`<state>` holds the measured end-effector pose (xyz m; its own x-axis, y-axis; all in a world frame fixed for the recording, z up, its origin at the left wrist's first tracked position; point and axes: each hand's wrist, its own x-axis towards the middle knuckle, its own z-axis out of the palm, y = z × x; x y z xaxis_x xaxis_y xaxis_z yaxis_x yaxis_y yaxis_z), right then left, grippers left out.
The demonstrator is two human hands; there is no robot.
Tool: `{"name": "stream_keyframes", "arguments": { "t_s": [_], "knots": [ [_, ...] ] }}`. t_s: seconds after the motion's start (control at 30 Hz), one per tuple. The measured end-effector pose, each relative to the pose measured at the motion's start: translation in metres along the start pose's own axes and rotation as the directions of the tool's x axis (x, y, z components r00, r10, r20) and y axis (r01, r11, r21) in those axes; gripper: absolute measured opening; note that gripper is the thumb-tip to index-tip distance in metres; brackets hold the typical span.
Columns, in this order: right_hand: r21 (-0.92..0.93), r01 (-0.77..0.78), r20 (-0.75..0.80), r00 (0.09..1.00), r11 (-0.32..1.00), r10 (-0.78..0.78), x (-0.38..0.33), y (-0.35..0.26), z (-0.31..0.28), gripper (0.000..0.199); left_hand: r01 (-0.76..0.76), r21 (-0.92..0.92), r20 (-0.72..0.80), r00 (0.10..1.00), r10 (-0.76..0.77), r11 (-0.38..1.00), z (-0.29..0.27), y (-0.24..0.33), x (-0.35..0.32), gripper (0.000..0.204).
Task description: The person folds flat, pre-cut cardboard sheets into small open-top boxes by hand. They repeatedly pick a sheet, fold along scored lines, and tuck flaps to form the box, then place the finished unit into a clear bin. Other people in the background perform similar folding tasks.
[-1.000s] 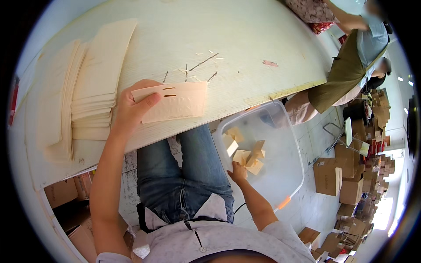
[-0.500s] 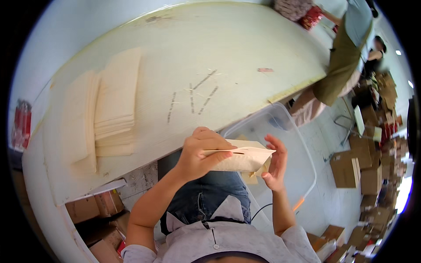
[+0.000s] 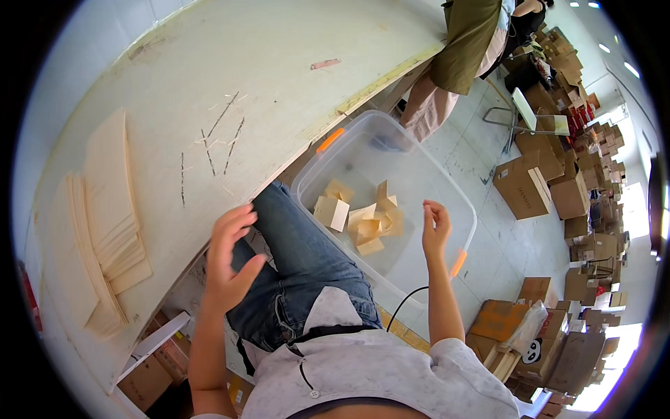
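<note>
My left hand (image 3: pixel 229 260) is raised over my thigh near the table's front edge, thumb and fingers apart, with nothing in it. Above the right side of the clear plastic bin (image 3: pixel 452 183), my right hand (image 3: pixel 436 229) is empty too, its fingers slightly bent and loose. Several small folded cream card boxes (image 3: pixel 331 212) lie jumbled on the bin's bottom, toward its left side. To the left on the table sit two overlapping stacks of flat cream card blanks (image 3: pixel 115 209), well apart from both hands.
The pale table (image 3: pixel 279 42) bears dark pen-like strokes, small scraps and a pinkish strip (image 3: pixel 324 64). Orange handles (image 3: pixel 458 263) mark the bin's ends. Another person's legs (image 3: pixel 433 105) stand beyond the bin. Cardboard cartons (image 3: pixel 522 188) are piled to the right. A black cable (image 3: pixel 401 307) runs beside me.
The folded cream card box that my left hand held is out of both hands. My hands have moved apart, and the view has turned right, showing more of the bin.
</note>
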<state>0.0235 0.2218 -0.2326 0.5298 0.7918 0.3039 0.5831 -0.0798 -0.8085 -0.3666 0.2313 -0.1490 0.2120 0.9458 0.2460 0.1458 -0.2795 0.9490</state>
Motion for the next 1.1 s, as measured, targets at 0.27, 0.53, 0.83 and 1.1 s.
{"name": "stream_keyframes", "arguments": {
  "t_s": [0.27,0.53,0.83,1.1],
  "knots": [
    [0.387,-0.002,-0.136,0.989,0.922,0.059,0.004,-0.026,0.003,0.010,-0.140,0.493,-0.464,0.793,0.396,0.858,-0.117,0.028,-0.089,0.029],
    [0.696,0.250,0.293,0.757,0.673,-0.584,0.002,-0.188,0.112,0.002,0.627,0.740,-0.667,0.730,0.147,0.246,-0.168,0.052,-0.113,0.053],
    [0.767,0.487,0.469,0.019,0.418,-0.883,-0.041,-0.348,0.248,0.037,0.723,0.650,-0.748,0.663,0.031,0.233,-0.183,0.075,-0.106,0.063],
    [0.740,0.650,0.444,-0.280,0.172,-0.851,-0.046,-0.380,0.312,0.054,0.422,0.845,-0.509,0.824,0.251,0.329,-0.190,0.079,-0.089,0.031]
  ]
}}
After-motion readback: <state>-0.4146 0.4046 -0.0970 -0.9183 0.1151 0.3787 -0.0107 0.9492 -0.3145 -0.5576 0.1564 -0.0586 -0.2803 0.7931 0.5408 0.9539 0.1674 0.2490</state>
